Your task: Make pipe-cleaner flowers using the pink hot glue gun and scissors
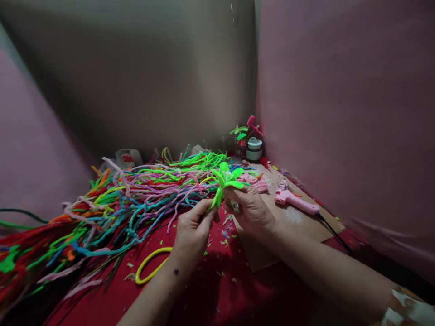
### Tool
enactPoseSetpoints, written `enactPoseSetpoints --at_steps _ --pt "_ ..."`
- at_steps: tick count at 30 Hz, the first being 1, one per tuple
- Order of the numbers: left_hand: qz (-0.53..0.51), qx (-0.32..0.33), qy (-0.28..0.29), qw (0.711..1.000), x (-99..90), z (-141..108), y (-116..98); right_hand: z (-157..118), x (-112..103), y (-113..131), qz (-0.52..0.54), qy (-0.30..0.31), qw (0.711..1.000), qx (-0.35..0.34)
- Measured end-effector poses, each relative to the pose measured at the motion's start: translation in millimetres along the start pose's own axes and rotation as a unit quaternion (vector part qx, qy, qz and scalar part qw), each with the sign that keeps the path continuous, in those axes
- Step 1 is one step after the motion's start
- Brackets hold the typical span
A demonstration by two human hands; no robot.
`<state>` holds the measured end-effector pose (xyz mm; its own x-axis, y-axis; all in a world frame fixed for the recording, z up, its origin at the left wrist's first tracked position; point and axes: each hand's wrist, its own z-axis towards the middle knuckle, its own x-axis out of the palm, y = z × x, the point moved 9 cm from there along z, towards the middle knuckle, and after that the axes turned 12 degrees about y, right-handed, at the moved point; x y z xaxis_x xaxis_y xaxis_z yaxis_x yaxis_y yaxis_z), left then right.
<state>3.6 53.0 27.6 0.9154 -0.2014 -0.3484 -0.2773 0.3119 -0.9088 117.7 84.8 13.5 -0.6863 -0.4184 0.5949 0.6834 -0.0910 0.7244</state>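
Note:
A bright green pipe-cleaner flower (pixel 224 177) with several looped petals is held up in front of me, its petals spread at the top. My left hand (pixel 195 226) pinches the lower end of its green stem between thumb and fingers. Just under the petals, my right hand (pixel 249 210) grips the flower from the right side. Something small and whitish with green marks shows beneath the right fingers, too unclear to name. Behind and left of the flower lies a big heap of pipe cleaners (pixel 136 194) in many colours.
A pink glue gun (pixel 295 201) with a dark cord rests on a brown board (pixel 261 253) at right. Beyond stands a white-lidded jar (pixel 254 149) beside small pipe-cleaner flowers (pixel 251 123). A yellow ring (pixel 140 270) and scraps lie on the red cloth (pixel 204 290). Pink sheets (pixel 350 99) hang at the sides.

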Motion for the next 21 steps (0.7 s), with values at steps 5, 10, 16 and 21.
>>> enactPoseSetpoints --at_steps 5,10,16,21 --pt "0.046 0.022 0.016 0.999 0.1 0.5 0.1 -1.0 -1.5 -0.9 0.017 0.001 1.000 0.009" --pt "0.048 0.039 0.034 0.997 0.9 2.9 -2.4 -1.3 1.4 0.1 0.018 0.015 1.000 0.016" --pt "0.006 0.018 0.090 0.996 8.1 2.9 4.5 -3.2 3.6 2.5 0.030 0.017 0.999 0.021" --pt "-0.016 0.011 0.124 0.992 12.5 2.9 10.1 -4.6 3.5 2.9 0.036 0.011 0.999 0.026"
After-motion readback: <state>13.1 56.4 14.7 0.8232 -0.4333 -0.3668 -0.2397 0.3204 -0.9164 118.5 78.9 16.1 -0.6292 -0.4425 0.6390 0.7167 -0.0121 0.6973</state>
